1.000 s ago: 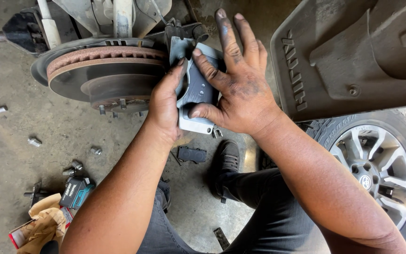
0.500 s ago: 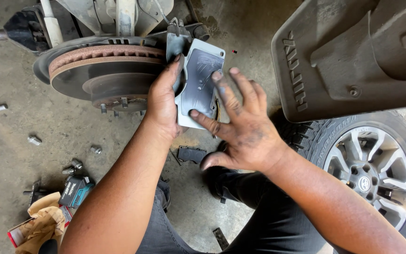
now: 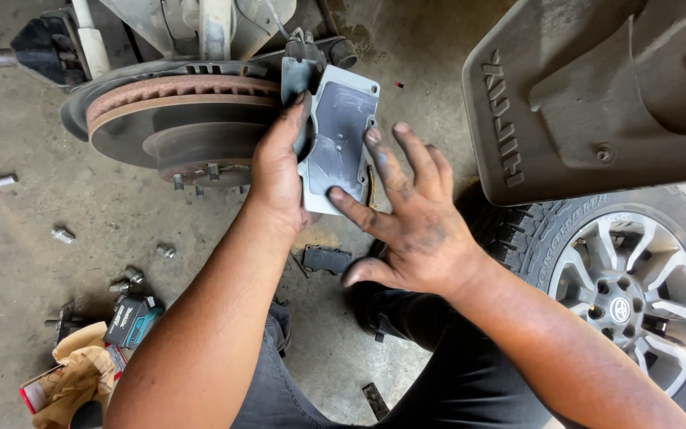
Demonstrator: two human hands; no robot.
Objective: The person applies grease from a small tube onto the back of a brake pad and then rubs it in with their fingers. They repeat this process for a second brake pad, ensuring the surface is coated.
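The brake pad point(image 3: 341, 139), a grey plate with a pale rim, is held upright just beside the rusty brake disc point(image 3: 180, 119), at the disc's right edge under the caliper bracket point(image 3: 299, 71). It is clamped along its left edge by the left hand point(image 3: 279, 171), whose fingers are closed round it. The right hand point(image 3: 410, 226) is spread open, grimy, its index fingertip touching the lower face of the pad, nothing gripped. On the concrete floor point(image 3: 33, 262) below, a second dark pad point(image 3: 327, 259) is seen, with loose wheel nuts point(image 3: 63, 235) to the left. A removed wheel point(image 3: 637, 294) lies at the right, under a mud flap point(image 3: 597, 95).
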